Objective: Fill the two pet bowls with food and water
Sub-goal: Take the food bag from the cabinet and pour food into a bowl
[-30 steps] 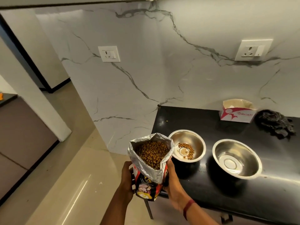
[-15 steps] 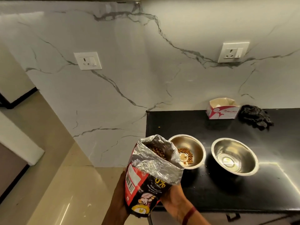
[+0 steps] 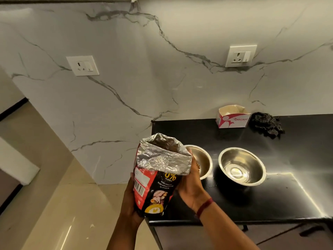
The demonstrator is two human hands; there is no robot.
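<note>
A red and black pet food bag (image 3: pixel 156 186) with a silver foil mouth is held in both hands, tilted with its opening toward the left steel bowl (image 3: pixel 203 159). My left hand (image 3: pixel 130 204) grips the bag's bottom left side. My right hand (image 3: pixel 191 184) grips its right side and hides part of that bowl. A few brown kibbles show in the bowl beside my fingers. The right steel bowl (image 3: pixel 242 166) stands next to it, with nothing in it that I can make out. Both bowls sit on the black counter (image 3: pixel 270 201).
A white and red cardboard box (image 3: pixel 233 117) stands open at the counter's back, against the marble wall. A dark crumpled cloth (image 3: pixel 267 124) lies right of it. Two wall sockets (image 3: pixel 82 65) are set above. The counter's left edge drops to a beige floor (image 3: pixel 54 204).
The bag has tipped from upright toward the left bowl and moved closer to it, now covering part of the bowl. The kibble inside the bag is no longer visible.
</note>
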